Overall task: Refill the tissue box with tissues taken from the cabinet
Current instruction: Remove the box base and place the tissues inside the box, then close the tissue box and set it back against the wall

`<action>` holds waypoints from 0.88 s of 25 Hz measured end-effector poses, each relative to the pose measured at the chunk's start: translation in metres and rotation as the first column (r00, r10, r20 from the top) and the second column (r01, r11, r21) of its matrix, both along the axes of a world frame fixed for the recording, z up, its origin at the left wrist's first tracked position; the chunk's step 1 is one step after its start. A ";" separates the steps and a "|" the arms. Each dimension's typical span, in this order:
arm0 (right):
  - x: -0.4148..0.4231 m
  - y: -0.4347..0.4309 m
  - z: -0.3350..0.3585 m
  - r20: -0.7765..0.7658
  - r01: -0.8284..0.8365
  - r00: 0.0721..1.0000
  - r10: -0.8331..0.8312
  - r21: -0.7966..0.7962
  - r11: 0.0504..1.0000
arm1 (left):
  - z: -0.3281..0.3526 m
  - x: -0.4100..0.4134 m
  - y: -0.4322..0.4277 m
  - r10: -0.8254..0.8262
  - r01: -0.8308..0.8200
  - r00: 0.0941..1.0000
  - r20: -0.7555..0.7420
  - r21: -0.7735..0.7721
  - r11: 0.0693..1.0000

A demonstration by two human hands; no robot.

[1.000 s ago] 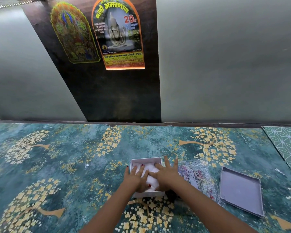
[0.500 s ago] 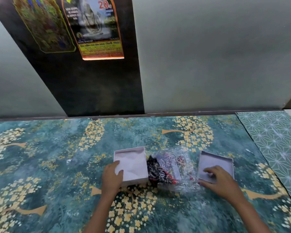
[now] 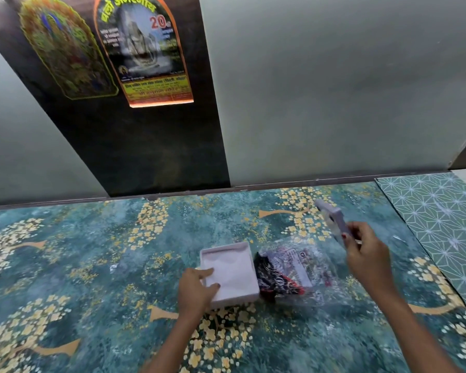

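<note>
The tissue box (image 3: 230, 273) is a shallow, pale lilac, roughly square tray with low upright walls, lying open-topped and flat on the patterned surface (image 3: 92, 265); its interior is filled with white tissues (image 3: 233, 275) whose top sheet lies smooth and level just below the rim. The left hand (image 3: 197, 290) rests on the near left corner of the box, thumb and fingers spread over the wall and onto the tissue, pressing rather than clenched. Touching the right wall of the box lies a clear plastic bag (image 3: 299, 273), crumpled, containing a dark patterned item with red and a white label. Beyond the bag, right of and farther back than the box, the right hand (image 3: 366, 254) is raised above the surface and grips the box lid (image 3: 332, 222), pinched at its lower edge between thumb and fingers; the lid is the same pale lilac, tilted steeply on edge and motion-blurred. The surface under the box is teal with gold blossom trees; farther right it meets a green geometric panel (image 3: 439, 219). Behind the box rise grey walls and a dark panel bearing two posters (image 3: 143, 52).
</note>
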State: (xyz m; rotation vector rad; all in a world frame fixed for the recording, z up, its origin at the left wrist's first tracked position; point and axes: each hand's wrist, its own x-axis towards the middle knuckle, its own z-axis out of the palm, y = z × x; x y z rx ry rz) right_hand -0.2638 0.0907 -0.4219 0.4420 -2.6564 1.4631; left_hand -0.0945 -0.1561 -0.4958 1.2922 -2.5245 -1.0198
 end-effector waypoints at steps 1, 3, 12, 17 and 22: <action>0.009 -0.014 0.014 0.063 0.001 0.998 0.010 -0.171 0.985 | -0.003 -0.002 0.010 -0.038 0.038 0.999 -0.011 -0.002 0.999; 0.026 -0.043 0.022 0.288 0.019 0.951 0.111 -0.415 0.910 | -0.010 -0.006 0.026 -0.055 0.057 0.997 -0.055 0.022 0.998; 0.062 -0.109 -0.066 0.551 -0.031 0.822 0.145 -0.211 0.977 | 0.011 -0.016 0.021 0.436 -0.117 0.823 -0.365 0.642 0.758; 0.071 -0.115 -0.074 0.384 -0.125 0.917 0.106 0.026 0.992 | -0.004 -0.016 0.027 0.353 -0.079 0.866 -0.355 0.599 0.797; 0.071 -0.103 -0.072 0.471 -0.304 0.842 0.262 0.013 0.953 | -0.012 -0.016 0.021 0.279 -0.060 0.900 -0.336 0.539 0.840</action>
